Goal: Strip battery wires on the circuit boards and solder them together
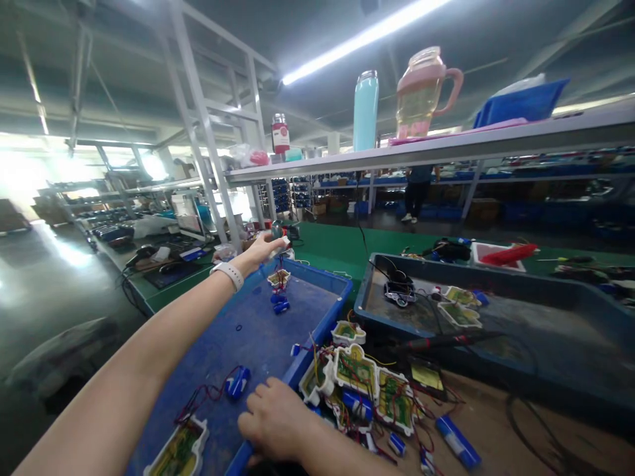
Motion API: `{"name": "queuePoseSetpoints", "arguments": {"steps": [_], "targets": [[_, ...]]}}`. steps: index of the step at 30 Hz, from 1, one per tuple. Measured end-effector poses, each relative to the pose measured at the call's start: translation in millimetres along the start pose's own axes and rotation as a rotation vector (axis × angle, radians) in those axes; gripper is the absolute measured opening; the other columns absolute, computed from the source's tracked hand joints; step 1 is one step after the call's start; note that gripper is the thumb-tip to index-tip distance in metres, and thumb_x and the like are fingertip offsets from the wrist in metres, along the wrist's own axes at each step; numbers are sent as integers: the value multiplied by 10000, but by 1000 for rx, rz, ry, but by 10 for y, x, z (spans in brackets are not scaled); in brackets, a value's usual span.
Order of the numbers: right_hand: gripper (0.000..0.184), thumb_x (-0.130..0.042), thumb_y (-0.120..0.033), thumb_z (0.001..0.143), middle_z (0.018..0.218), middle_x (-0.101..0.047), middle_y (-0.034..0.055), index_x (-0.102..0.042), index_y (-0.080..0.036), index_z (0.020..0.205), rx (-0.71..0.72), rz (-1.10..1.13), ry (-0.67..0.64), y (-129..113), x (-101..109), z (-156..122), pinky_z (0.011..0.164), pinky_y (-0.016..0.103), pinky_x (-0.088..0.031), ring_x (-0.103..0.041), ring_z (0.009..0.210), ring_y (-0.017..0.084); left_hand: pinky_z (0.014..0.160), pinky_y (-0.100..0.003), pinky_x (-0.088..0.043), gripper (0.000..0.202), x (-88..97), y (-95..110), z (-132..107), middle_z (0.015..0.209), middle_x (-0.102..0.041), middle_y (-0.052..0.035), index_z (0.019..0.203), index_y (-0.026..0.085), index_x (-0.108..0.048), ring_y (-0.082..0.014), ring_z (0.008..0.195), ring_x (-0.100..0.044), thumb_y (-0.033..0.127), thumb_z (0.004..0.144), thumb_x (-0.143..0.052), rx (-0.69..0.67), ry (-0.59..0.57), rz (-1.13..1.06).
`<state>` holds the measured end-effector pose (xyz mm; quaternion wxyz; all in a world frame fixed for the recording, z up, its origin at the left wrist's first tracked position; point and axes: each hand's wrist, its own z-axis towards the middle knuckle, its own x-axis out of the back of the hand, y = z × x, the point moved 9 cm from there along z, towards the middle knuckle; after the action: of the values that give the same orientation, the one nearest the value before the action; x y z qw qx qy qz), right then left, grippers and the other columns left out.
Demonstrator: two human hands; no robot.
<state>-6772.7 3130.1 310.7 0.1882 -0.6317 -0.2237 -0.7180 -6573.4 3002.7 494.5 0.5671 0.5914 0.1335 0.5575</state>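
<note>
My left hand (270,246), with a white band at the wrist, reaches out over the far end of a blue tray (317,301). Its fingers are closed around a small dark, rounded item that I cannot make out. Below it, a white-edged circuit board (278,277) with wires and blue battery cells (280,304) lies in the tray. Nearer, my right hand (272,418) curls its fingers over the tray's right rim. Left of it are a wired blue cell (238,383) and another circuit board (181,448) in a white housing.
Several wired boards (356,370) and a loose blue cell (457,441) lie right of the tray on a brown surface (501,410). A dark tray (536,330) holds more boards. Overhead, a shelf (317,166) carries a turquoise bottle (366,112) and a jug (421,99). A person (419,192) stands beyond.
</note>
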Motion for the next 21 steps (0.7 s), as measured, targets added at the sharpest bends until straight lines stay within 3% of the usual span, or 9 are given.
{"name": "queuePoseSetpoints", "arguments": {"steps": [5, 8, 11, 15, 18, 21], "targets": [[445, -568, -593, 845, 931, -667, 95, -622, -163, 946, -127, -40, -46, 762, 218, -147, 735, 354, -458, -623, 903, 242, 755, -378, -553, 364, 77, -197, -132, 1084, -627, -78, 1198, 156, -528, -188, 873, -637, 297, 873, -610, 106, -48, -34], [396, -619, -526, 845, 983, -657, 89, -629, -147, 962, -224, -34, -85, 1235, 224, -225, 808, 377, -456, -607, 950, 238, 705, -355, -547, 471, 242, -172, -170, 1010, -655, -87, 1288, 149, -450, -174, 767, -645, 235, 852, -606, 96, -54, -71], [343, -605, -471, 873, 1057, -630, 65, -626, -153, 1000, -347, -11, -80, 1575, 201, -291, 918, 447, -432, -575, 1024, 231, 729, -357, -526, 691, 549, 92, -191, 990, -671, -115, 1369, 118, -362, -202, 779, -647, 143, 744, -658, 21, -41, -94], [287, -631, -368, 873, 1198, -574, 86, -614, -154, 1064, -614, 35, 52, 1885, 376, -418, 1012, 541, -361, -503, 1161, 271, 812, -378, -494, 755, 855, 603, -367, 997, -681, -104, 1406, 122, -318, -227, 904, -644, 141, 721, -637, -120, -97, -130], [339, -627, -242, 865, 1311, -505, 113, -560, -155, 1186, -748, 141, 227, 1936, 697, -613, 1031, 562, -345, -443, 1238, 300, 806, -388, -491, 818, 887, 886, -637, 1044, -676, -76, 1405, 177, -325, -250, 945, -645, 199, 664, -670, -192, -170, -150], [434, -530, -117, 853, 1338, -496, 130, -483, -147, 1283, -760, 310, 410, 1801, 1090, -971, 1054, 456, -369, -437, 1259, 250, 780, -379, -511, 920, 725, 1151, -1040, 1068, -674, -43, 1400, 234, -311, -279, 959, -657, 336, 574, -702, -293, -310, -216]]}}
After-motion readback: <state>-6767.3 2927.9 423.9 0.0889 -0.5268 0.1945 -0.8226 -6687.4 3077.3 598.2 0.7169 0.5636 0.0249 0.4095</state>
